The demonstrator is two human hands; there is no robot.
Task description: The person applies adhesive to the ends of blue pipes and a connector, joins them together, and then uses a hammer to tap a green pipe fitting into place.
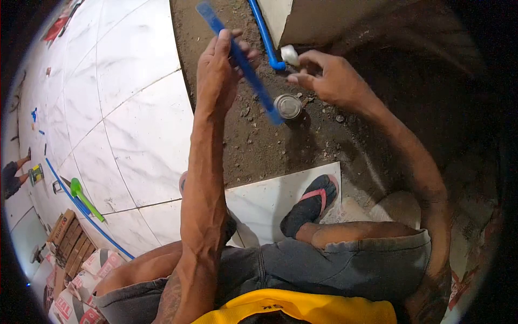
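The left hand (218,67) grips 1 short blue pipe (240,59) raised, its lower end angled over the open glue tin (287,106) on the dirt. The right hand (329,78) pinches a white fitting (290,54) beside the blue elbow pipe (267,40), keeping both pieces near the tin.

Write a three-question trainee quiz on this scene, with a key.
1. True or false: the left hand holds a blue pipe.
2. What stands on the dirt just below the pipe's lower end? A) a small round tin B) a hammer C) a brick
3. Which hand reaches toward the white fitting at the blue elbow?

Key
1. True.
2. A, the small round tin.
3. The right hand.
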